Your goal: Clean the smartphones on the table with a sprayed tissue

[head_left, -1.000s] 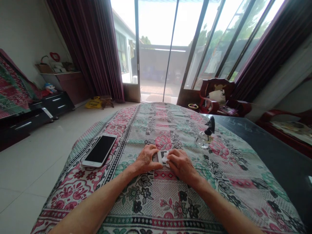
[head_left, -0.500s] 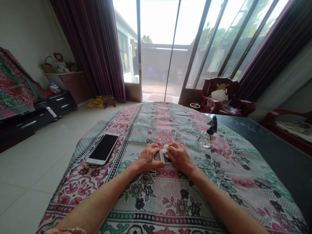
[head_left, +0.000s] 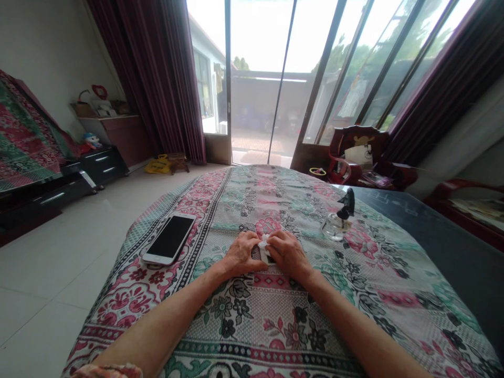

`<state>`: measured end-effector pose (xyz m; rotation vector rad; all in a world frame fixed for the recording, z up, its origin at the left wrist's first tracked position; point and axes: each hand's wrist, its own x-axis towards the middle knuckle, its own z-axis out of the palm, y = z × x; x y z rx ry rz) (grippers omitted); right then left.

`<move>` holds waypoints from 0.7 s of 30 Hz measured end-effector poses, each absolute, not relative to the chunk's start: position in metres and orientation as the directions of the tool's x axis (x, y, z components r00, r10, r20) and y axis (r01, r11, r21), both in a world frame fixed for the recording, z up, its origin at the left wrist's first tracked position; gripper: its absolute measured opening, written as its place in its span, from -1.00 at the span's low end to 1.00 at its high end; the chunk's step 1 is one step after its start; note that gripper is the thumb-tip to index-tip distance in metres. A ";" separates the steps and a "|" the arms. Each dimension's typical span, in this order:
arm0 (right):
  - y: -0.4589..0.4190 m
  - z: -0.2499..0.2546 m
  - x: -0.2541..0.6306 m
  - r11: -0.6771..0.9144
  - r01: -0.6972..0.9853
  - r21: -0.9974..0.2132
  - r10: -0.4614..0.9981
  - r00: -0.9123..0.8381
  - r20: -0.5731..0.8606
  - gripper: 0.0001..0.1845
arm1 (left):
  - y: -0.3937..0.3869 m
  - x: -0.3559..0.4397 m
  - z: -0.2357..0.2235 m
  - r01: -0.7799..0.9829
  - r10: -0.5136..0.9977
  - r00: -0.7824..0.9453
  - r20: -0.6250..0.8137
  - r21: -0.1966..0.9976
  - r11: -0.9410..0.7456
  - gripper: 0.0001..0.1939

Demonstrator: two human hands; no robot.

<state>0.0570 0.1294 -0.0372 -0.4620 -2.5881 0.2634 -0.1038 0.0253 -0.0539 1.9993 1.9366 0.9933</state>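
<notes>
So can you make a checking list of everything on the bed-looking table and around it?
Surface: flowered cloth spread over a table.
Things in hand: small white object pressed between both hands, mostly hidden.
Clutter: white phone lying screen up, left of the hands; clear bottle with black sprayer standing to the right.
Hands: left hand and right hand both on the object, fingers curled.
Cables: nothing seen.
Surroundings: purple curtains, glass doors, red wooden chair, tiled floor.
</notes>
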 end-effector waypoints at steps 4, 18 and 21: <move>0.134 -0.037 0.051 0.908 0.325 -0.263 0.411 -0.807 0.424 -0.87 | 0.026 -0.105 -0.055 0.816 0.941 -0.079 0.329 0.564 -0.128 -0.43; 0.110 -0.031 0.074 0.942 0.212 -0.260 0.306 -0.860 0.408 -0.93 | 0.027 -0.119 -0.051 0.756 0.958 -0.005 0.287 0.628 -0.184 -0.50; 0.116 -0.032 0.062 0.941 0.224 -0.254 0.315 -0.856 0.409 -0.93 | 0.028 -0.119 -0.050 0.760 0.955 -0.003 0.296 0.622 -0.190 -0.52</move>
